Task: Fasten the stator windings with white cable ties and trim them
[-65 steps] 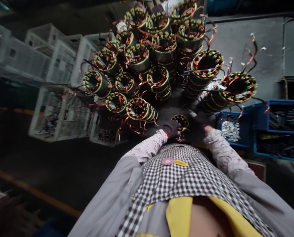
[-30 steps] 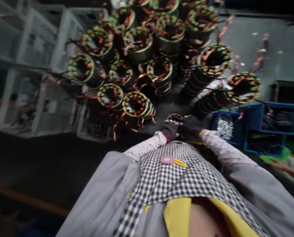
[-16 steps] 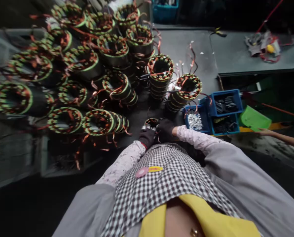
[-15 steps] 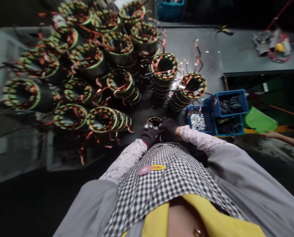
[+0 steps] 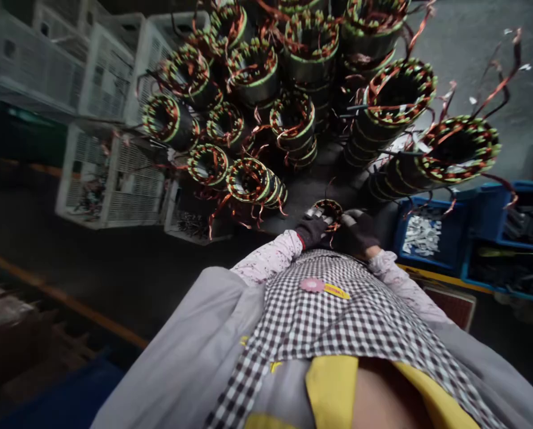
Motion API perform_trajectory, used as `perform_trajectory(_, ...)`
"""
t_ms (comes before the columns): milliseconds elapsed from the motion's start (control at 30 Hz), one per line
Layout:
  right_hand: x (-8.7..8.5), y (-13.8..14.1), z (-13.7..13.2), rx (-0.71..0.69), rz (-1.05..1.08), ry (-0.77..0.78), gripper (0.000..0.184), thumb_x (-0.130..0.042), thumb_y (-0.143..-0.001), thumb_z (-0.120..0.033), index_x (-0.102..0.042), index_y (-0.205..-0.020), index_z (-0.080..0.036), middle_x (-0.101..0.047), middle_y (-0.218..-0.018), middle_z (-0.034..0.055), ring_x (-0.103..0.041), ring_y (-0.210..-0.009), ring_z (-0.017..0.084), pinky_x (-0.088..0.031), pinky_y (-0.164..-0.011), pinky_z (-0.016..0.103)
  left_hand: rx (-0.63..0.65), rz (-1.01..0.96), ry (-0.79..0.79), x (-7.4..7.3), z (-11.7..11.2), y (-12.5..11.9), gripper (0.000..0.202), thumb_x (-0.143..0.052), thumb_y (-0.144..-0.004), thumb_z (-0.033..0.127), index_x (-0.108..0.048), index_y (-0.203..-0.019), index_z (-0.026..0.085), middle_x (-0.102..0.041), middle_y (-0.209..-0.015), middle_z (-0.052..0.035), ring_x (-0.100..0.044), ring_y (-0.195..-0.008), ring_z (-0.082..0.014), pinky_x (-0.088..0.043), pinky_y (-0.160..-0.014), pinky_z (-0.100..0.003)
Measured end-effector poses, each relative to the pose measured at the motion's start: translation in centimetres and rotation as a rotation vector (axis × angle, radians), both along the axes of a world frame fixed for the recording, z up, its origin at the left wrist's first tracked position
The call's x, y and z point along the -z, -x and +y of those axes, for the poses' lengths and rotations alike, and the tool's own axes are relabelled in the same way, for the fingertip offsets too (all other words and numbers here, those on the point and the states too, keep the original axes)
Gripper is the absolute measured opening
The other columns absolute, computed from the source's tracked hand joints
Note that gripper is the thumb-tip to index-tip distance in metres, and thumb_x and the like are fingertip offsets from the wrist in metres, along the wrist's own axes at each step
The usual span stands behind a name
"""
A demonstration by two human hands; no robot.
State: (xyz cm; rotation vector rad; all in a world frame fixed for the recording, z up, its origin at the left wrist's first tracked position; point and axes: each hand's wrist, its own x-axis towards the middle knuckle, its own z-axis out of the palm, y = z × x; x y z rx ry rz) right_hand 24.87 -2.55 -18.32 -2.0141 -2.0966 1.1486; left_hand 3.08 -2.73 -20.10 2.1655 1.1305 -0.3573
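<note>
Sitting far left are white crates (image 5: 135, 185), then a bunch of stacked copper-wire rings (image 5: 248, 179). The gloved left hand (image 5: 312, 231) has its fingers over the left rim of a lone ring (image 5: 329, 204), can't tell if they're clamped. It's between both hands, by the checkered apron (image 5: 333, 316). The right hand (image 5: 360, 229) sits beside it, grip unclear too. Then blue bins (image 5: 455, 241).

Wound ring (image 5: 331, 203) sits between left hand (image 5: 312, 229) and right hand (image 5: 359, 230); ring stacks (image 5: 295, 134) on table (image 5: 305, 192) behind it; crates (image 5: 133, 189) left of stacks, bins (image 5: 455, 239) at right.
</note>
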Motion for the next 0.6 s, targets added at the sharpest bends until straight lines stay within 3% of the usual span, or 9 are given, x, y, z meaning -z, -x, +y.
perform_trajectory(167,-2.4,-1.8,-0.1,-0.242,-0.057,-0.020,0.047,-0.063,-0.111,-0.039,-0.083,-0.146,-0.015,-0.072,-0.162,0.0254,-0.063,-0.146,0.040,-0.043,-0.125,0.053,0.004,-0.009,-0.010,0.2,0.1,0.1,0.061,-0.057,-0.117,0.038,-0.060,-0.175,0.019,-0.059,-0.181,-0.0188,-0.052,-0.168,-0.0379,-0.033,-0.147,-0.061)
perform_trajectory(333,-2.4,0.5,0.2,-0.376,-0.081,0.046,0.037,-0.072,-0.105,-0.037,-0.088,-0.132,-0.018,-0.079,-0.147,0.0252,-0.067,-0.140,0.040,-0.044,-0.120,0.050,-0.016,0.000,-0.016,0.4,0.0,-0.2,0.058,-0.058,-0.117,0.037,-0.064,-0.171,0.019,-0.065,-0.174,-0.0204,-0.055,-0.166,-0.0408,-0.034,-0.146,-0.069)
perform_trajectory(467,-2.0,0.7,1.0,-0.299,-0.034,0.103,0.028,-0.074,-0.106,-0.038,-0.090,-0.119,-0.018,-0.083,-0.134,0.0241,-0.071,-0.135,0.036,-0.049,-0.118,0.046,-0.017,0.015,-0.009,0.5,0.0,-0.4,0.057,-0.059,-0.116,0.033,-0.064,-0.171,0.019,-0.067,-0.172,-0.0201,-0.057,-0.164,-0.0415,-0.036,-0.145,-0.071)
perform_trajectory(600,-1.1,0.9,1.4,-0.008,0.066,0.143,0.028,-0.080,-0.108,-0.047,-0.084,-0.116,-0.020,-0.083,-0.130,0.0141,-0.074,-0.128,0.029,-0.055,-0.120,0.050,-0.035,0.002,-0.015,0.6,-0.2,-0.6,0.054,-0.059,-0.115,0.027,-0.068,-0.168,0.019,-0.072,-0.166,-0.0213,-0.066,-0.155,-0.0399,-0.045,-0.140,-0.068)
